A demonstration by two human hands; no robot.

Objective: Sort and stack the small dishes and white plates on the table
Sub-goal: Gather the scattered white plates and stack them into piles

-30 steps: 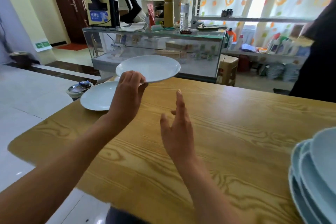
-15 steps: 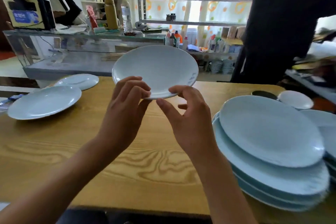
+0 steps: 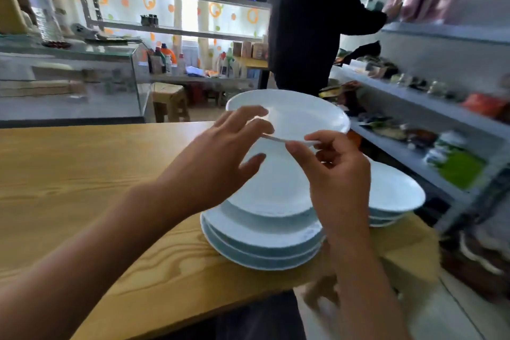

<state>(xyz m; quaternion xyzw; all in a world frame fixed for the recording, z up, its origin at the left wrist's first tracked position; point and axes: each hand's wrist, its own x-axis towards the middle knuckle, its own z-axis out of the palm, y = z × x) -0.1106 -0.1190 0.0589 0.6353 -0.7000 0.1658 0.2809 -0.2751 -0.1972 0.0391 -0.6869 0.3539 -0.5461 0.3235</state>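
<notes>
white plate (image 3: 300,116) pinched at its near rim by right hand (image 3: 335,182) above plate stack (image 3: 262,240); left hand (image 3: 218,163) grip apart, fingers spread.

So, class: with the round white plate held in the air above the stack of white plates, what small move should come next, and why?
Probably lower the round white plate straight onto the stack of white plates. The right hand pinches its near rim, the left hand is open beside it, and the plate hangs just above the stack.
</notes>
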